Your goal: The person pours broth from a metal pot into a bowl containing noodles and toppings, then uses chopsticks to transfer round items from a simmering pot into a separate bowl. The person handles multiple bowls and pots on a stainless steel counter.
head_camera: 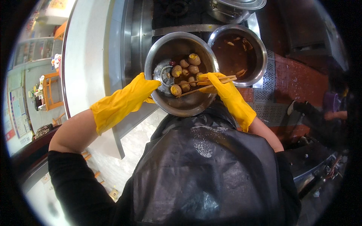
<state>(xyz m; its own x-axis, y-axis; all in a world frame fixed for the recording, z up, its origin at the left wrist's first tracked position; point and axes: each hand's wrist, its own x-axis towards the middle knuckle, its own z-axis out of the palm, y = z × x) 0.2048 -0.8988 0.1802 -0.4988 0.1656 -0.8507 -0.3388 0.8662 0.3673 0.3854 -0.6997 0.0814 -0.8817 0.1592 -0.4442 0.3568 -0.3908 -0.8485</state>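
My left hand (144, 89), in a yellow rubber glove, grips the left rim of a deep stainless-steel pot (181, 108). Inside sit several brown-stained eggs (193, 69), some broken with yolk showing, mostly toward the right side. A shallow dark liquid lies around them, and the bare steel bottom shows at the left with a round ring on it. In my right hand (216, 83), gloved alike, is a pair of wooden chopsticks (192, 90) that reaches in over the right rim. Their tips are beside a cracked egg (176, 90) low in the pot; contact is hard to tell.
At the right stands a second steel pot (263, 70) of reddish-brown broth with pieces floating in it. A lidded steel pot (232, 14) is behind, by a stove burner (176, 8). A white counter (84, 56) runs along the left. Another person's arm (336, 115) shows far right.
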